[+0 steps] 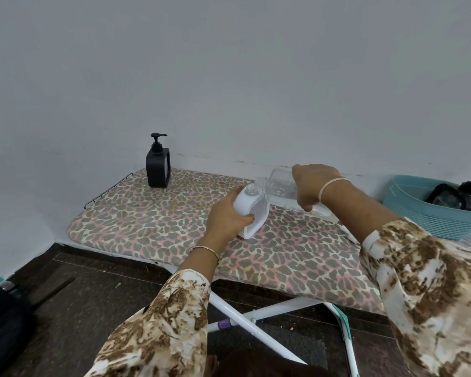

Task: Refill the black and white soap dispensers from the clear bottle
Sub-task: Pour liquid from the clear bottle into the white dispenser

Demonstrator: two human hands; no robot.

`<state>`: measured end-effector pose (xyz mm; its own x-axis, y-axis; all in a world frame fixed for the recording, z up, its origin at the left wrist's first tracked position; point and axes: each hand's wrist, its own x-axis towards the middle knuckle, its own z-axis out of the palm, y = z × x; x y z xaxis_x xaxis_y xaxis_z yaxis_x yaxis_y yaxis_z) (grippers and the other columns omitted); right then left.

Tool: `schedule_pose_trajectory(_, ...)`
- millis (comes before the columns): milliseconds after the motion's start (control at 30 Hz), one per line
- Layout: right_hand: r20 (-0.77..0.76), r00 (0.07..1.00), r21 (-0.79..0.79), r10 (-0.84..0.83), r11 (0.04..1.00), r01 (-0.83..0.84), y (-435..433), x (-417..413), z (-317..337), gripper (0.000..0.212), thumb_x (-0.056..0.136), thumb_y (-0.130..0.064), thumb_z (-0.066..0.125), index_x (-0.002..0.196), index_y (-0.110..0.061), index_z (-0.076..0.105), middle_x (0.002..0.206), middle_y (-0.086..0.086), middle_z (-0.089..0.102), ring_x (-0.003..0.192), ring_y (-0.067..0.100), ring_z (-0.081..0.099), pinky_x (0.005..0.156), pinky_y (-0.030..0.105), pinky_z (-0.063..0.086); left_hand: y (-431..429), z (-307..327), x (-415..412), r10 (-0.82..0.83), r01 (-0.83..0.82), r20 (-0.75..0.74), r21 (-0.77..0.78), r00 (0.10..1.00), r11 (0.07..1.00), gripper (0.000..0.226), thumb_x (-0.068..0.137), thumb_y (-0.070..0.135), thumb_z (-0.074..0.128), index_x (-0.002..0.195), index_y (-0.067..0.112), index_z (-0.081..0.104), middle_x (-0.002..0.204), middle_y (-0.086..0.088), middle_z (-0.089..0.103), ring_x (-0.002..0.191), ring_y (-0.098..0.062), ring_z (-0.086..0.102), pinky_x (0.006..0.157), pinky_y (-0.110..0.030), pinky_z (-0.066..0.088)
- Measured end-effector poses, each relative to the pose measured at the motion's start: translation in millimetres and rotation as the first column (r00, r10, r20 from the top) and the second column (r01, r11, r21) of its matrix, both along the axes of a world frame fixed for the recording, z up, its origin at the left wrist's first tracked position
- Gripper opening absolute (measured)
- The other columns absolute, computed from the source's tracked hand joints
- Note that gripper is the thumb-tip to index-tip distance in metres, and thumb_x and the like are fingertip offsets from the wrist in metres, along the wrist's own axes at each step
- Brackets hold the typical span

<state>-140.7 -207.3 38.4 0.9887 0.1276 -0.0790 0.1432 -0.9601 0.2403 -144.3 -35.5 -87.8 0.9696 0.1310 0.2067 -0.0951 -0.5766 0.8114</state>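
While bottle [281,187] tilts — white dispenser [253,214] uncapped.

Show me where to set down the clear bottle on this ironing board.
Widest bare patch: left on the leopard-print ironing board, between the black square pump dispenser and the left hand gripping the white plastic dispenser. The near strip between the forearms is bare. Crowded: right end, by the teal plastic basket.
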Motion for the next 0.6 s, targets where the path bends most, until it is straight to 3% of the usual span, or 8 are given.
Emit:
schedule_pose_trajectory(400,-0.021,1.0,0.001,-0.009,1.0,0.009,1.3,-0.7,0.8,0.06,0.074,-0.01,0.075,0.124,-0.01,0.044,0.092,0.003,0.054,0.09,0.026,0.058,0.069,0.033,0.045,2.7,1.3,1.1,-0.04,0.04,-0.008,-0.018,0.999,0.999,0.075,0.076,0.02,0.077,0.142,0.032,0.043,0.135,0.005,0.056,0.114,-0.019,0.057,0.09,-0.029,0.046)
schedule_pose_trajectory(600,-0.02,1.0,-0.008,-0.012,1.0,0.012,1.2,-1.9,0.7,0.058,0.074,-0.011,0.075,0.123,-0.01,0.045,0.091,0.003,0.053,0.083,0.025,0.054,0.068,0.033,0.044,4.3,2.4,3.3,-0.061,0.06,-0.034,-0.04,0.998,0.997,0.077,0.076,0.02,0.077,0.143,0.033,0.041,0.135,0.005,0.055,0.114,-0.019,0.056,0.091,-0.03,0.048)
